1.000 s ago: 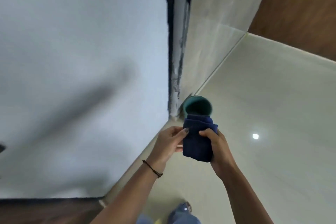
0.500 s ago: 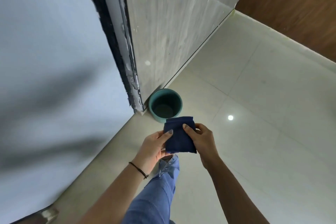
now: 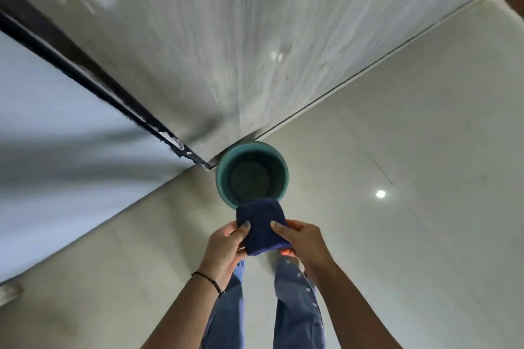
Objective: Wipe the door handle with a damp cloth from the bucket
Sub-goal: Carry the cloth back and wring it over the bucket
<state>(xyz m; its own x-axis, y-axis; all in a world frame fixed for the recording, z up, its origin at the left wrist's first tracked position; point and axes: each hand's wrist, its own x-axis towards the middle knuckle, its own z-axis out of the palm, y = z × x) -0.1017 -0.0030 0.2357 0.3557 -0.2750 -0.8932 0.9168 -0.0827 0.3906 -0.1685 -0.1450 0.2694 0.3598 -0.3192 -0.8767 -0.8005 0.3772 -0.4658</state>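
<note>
I look straight down at the teal bucket [image 3: 251, 171], which stands on the pale tiled floor [image 3: 411, 150] right at the foot of the grey wall panel [image 3: 255, 37], its far rim touching or nearly touching the panel's bottom edge. A dark frame strip [image 3: 93, 82] runs down to the bucket's left side, and beyond that strip lies a white wall [image 3: 56, 136].

I hold the dark blue cloth [image 3: 262, 225] folded into a small pad just on my side of the bucket, its far edge overlapping the bucket's near rim in this view. My left hand [image 3: 226, 249] has its grip clamped on the cloth's left edge, thumb on top. My right hand [image 3: 302, 241] has its grip clamped on the right edge, thumb also on top, the other fingers tucked beneath. The cloth is above the bucket, not in it.

Inside the bucket the bottom looks dark and flat; it may hold water, but the blur keeps me from being sure.

A thin black band [image 3: 208, 280] circles my left wrist. Below the cloth, nearer to me than the bucket, my legs in blue jeans [image 3: 295, 300] stand on the floor. A small bright light spot [image 3: 380, 193] reflects off the tiles to the right of the bucket.
</note>
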